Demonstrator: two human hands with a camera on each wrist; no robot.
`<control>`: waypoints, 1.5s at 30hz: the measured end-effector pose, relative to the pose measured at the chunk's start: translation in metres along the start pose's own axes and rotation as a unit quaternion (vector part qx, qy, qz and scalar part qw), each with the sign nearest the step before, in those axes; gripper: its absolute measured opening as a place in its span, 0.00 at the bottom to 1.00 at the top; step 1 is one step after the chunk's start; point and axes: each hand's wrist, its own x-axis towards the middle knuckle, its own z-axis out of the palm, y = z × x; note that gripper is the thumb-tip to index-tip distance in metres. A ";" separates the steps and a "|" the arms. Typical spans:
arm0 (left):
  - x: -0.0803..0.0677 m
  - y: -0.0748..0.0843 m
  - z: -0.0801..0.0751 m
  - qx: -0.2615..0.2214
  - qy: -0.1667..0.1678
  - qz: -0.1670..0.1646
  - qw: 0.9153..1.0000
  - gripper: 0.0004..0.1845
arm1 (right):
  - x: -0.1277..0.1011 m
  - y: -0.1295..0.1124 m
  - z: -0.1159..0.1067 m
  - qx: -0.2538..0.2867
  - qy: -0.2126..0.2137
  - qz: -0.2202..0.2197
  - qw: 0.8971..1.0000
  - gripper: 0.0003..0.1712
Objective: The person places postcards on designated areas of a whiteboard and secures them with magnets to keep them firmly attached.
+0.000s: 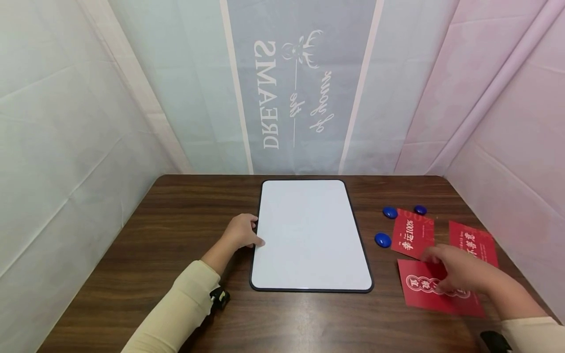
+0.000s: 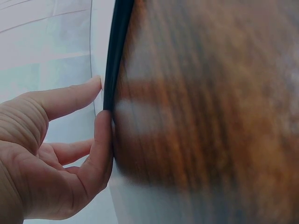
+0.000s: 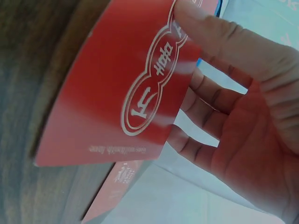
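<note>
The left hand (image 1: 240, 233) is steadying the whiteboard (image 1: 309, 235) at the centre of the table (image 1: 176, 215), thumb and fingertips pinching its black left edge, while the right hand (image 1: 456, 269) at the lower right of the frame is gripping the nearest red card (image 1: 423, 291), thumb on top, fingers underneath, bending it off the wood. The board's face is bare, so judging by that, nothing is mounted yet. Two more red cards (image 1: 413, 239) and three blue magnets (image 1: 382, 239) are waiting beside it; nothing is blocking the way.
</note>
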 end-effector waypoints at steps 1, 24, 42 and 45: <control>0.000 0.000 0.000 -0.001 0.000 0.000 1.000 0.42 | -0.001 0.000 -0.001 -0.003 0.005 -0.004 1.000 0.38; -0.001 -0.001 0.000 0.009 0.002 -0.002 1.000 0.41 | -0.015 -0.003 -0.028 -0.027 0.124 -0.092 0.988 0.20; 0.001 0.000 -0.001 0.003 0.005 -0.002 1.000 0.42 | -0.017 -0.014 -0.038 0.046 0.199 -0.151 0.967 0.20; -0.001 0.001 -0.001 0.002 0.005 -0.001 1.000 0.42 | -0.016 -0.017 -0.039 0.077 0.211 -0.164 0.961 0.20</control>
